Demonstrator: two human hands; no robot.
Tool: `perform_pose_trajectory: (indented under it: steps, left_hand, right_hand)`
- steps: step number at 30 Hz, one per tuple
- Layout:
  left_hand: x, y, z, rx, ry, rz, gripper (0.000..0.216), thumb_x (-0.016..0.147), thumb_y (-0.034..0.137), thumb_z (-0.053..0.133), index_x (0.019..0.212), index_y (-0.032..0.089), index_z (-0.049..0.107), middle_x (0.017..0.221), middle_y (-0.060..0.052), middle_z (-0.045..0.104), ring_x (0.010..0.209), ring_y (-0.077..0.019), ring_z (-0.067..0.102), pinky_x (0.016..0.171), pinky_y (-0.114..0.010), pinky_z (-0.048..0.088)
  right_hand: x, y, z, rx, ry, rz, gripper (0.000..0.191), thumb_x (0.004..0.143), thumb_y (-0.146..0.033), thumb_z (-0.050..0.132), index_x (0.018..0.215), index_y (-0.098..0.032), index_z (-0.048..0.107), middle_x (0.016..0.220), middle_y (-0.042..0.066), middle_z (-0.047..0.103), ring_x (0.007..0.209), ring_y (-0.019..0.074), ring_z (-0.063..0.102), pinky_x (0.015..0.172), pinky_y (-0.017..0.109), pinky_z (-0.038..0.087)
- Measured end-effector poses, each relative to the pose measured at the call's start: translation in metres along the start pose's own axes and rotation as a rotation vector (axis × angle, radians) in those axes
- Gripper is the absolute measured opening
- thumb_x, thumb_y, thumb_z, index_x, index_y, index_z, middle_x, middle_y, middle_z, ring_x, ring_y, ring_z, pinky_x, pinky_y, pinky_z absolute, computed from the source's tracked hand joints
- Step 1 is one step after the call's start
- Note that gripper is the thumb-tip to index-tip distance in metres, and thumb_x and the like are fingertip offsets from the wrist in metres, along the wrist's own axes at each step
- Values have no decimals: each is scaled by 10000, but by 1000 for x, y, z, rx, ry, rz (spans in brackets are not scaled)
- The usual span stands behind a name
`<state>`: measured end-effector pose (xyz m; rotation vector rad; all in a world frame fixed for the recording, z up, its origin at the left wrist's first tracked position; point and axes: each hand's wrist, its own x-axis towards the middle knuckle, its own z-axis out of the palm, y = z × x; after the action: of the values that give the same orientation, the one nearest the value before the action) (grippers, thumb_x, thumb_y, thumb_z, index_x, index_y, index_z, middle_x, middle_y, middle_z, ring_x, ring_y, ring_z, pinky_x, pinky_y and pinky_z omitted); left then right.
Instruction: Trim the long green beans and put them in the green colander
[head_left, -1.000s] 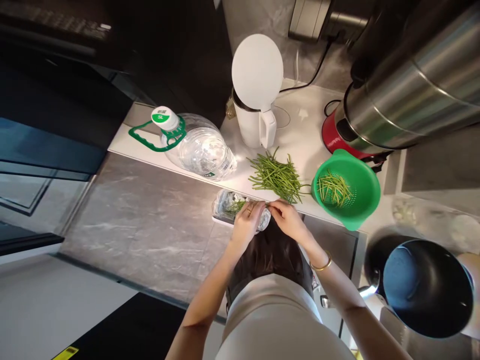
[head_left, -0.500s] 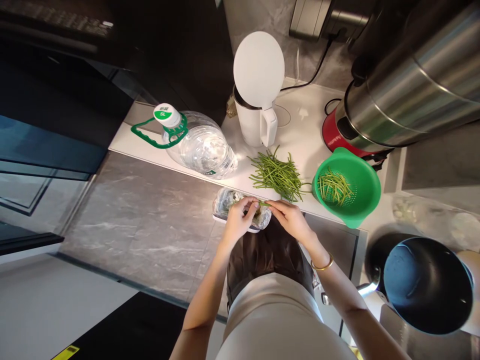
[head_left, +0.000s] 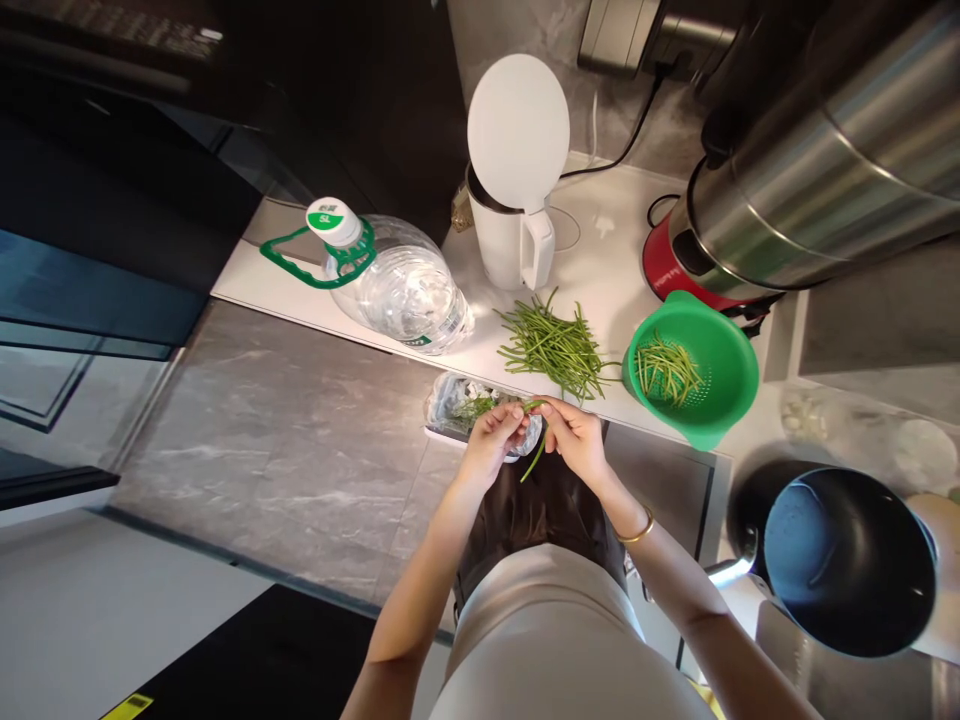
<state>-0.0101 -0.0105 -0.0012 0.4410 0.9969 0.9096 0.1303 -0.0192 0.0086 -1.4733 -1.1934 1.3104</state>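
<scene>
Bright counter, dark upper left, strong edge distortion, mild blur

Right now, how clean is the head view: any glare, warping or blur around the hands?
Head view: strong wide-angle warping bends the counter edges; glare on the steel pot and bottle; both hands and the bean are sharp; far-right counter things are blurred.

Plastic, steel and stone at the counter

The colander was glossy green plastic, the water bottle clear ribbed plastic, the kettle matt white. At upper right, the pot was brushed steel; the worktop was smooth white, and the floor veined grey stone.
</scene>
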Motion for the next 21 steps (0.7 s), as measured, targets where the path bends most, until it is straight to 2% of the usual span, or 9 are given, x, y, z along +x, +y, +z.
perform_pose_trajectory:
  steps: [5,9,12,14,17,21]
  left_hand:
    - [1,-9,1,296,49,148,284,754,408,642,709,130,609,578,29,519,475,-47,400,478,-179,317]
    - [0,-12,-2,474,68,224,268,788,408,593,771,142,616,675,3,583,583,-85,502,565,-195,389]
    - [-6,-16,-10,584,82,219,267,786,407,586,810,143,622,721,-12,617,638,-113,552,617,-211,427]
    - [-10,-19,-20,617,80,187,278,792,412,570,818,140,623,725,-19,631,647,-124,573,627,-218,442]
    - [-14,-21,-44,741,113,163,270,808,392,540,847,140,631,728,-32,656,649,-139,596,631,-228,454]
    - [-7,-26,-86,1173,277,116,190,817,277,519,855,158,663,787,-72,693,701,-176,624,675,-259,449]
  right_hand:
    - [2,4,10,177,49,98,347,849,-449,506,997,-179,668,451,-47,548,332,71,437,341,180,350]
    - [6,6,11,296,64,125,351,819,-471,531,970,-180,656,716,26,692,369,59,468,327,178,347]
    - [16,7,3,400,163,129,331,823,-465,525,957,-185,640,910,66,711,368,37,435,316,179,303]
    - [24,8,-7,433,228,123,319,828,-450,527,948,-174,633,930,86,712,381,38,429,323,180,279]
    - [33,10,-25,460,307,62,295,837,-430,532,942,-170,626,942,99,709,413,43,438,360,182,307]
    - [37,14,-46,502,459,-99,245,876,-410,489,985,-222,603,953,46,696,409,23,398,424,170,376]
